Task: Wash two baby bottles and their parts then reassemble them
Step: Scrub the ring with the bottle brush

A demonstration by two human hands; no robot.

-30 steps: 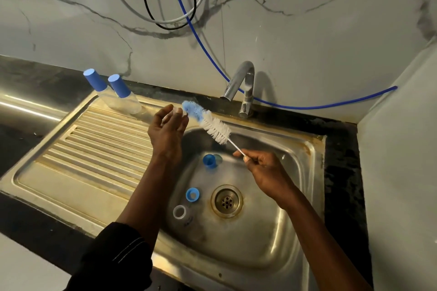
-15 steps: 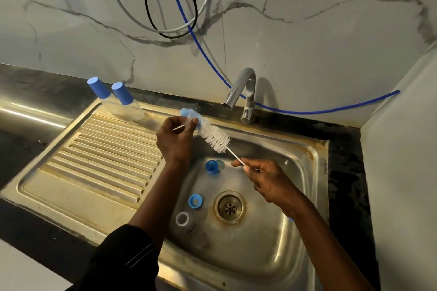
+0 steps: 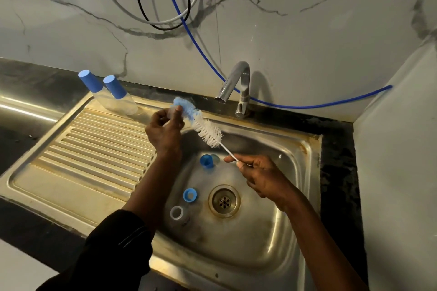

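Left hand (image 3: 164, 131) grips a small clear part (image 3: 172, 112) against the brush (image 3: 208, 131) tip; right hand (image 3: 260, 176) pinches the wire handle, likely for scrubbing control.

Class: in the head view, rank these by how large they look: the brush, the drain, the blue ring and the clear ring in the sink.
1. brush
2. drain
3. blue ring and clear ring: about alike, so not ranked.

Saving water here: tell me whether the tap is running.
Off: no stream falls from the tap into the sink.
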